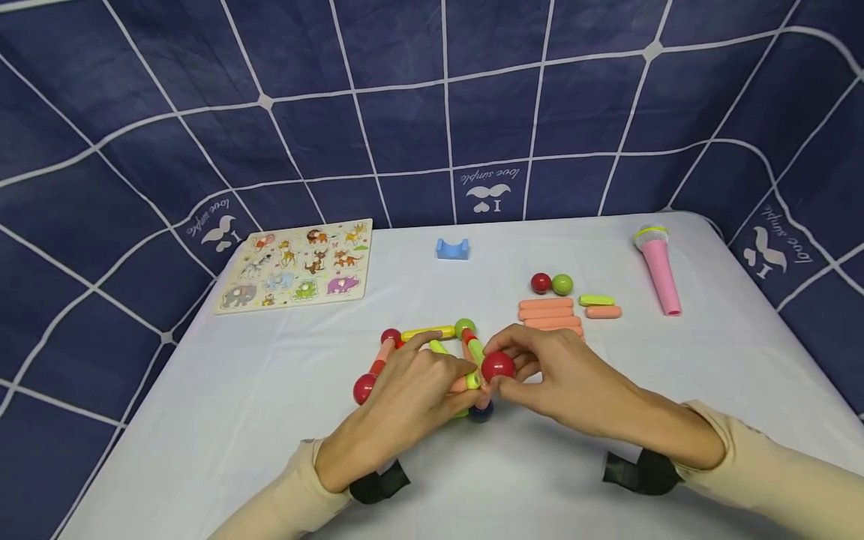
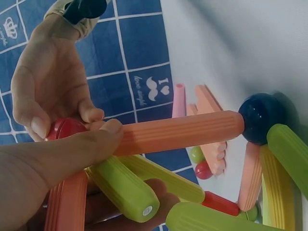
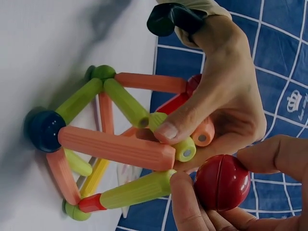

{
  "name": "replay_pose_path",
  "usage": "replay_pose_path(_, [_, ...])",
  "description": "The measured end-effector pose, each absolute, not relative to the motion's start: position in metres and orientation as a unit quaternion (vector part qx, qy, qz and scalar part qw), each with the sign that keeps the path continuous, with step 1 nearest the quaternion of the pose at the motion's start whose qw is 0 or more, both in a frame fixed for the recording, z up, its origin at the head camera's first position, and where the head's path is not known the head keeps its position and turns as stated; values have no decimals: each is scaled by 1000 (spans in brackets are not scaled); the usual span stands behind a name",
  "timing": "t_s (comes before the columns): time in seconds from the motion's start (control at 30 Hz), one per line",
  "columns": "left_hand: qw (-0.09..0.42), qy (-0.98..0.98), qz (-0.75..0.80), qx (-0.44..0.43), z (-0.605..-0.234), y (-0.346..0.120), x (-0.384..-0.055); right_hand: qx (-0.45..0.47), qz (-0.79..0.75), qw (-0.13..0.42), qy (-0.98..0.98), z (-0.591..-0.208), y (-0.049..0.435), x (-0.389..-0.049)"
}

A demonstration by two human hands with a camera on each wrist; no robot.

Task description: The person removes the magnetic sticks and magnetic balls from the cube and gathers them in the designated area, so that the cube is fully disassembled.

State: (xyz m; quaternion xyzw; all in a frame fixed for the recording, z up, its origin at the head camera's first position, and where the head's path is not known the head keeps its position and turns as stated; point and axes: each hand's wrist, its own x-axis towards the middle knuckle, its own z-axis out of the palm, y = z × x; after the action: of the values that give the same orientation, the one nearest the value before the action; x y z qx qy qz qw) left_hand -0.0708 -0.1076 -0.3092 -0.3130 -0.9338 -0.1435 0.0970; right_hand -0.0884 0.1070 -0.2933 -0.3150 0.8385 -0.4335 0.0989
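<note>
Between its fingertips my right hand [image 1: 563, 379] pinches a red ball [image 3: 222, 182]. My left hand [image 1: 412, 381] grips the gathered upper ends of several ridged sticks, its thumb lying on an orange stick [image 2: 185, 131]. That stick slopes up from a dark blue ball [image 3: 45, 130] on the table. Green sticks [image 2: 127, 192] also come together at the left fingers, some with bare round metal ends showing. In the right wrist view the red ball sits close beside these stick ends. Below, more sticks join a green ball [image 1: 465, 328] and red balls [image 1: 365, 388] into a frame.
Spare orange sticks [image 1: 548, 313], a red ball [image 1: 541, 283] and a green ball [image 1: 562, 284] lie right of the frame. Farther off are a pink microphone [image 1: 661, 274], a blue notched block [image 1: 452, 249] and an animal puzzle board [image 1: 300, 262]. Blue gridded cloth [image 1: 405, 112] hangs behind.
</note>
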Motion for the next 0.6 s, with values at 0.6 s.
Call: replay_pose_path(0.6, [83,-939,-121,-310,-308,-105,-71,-296,-374,31,878,-295,125,-119])
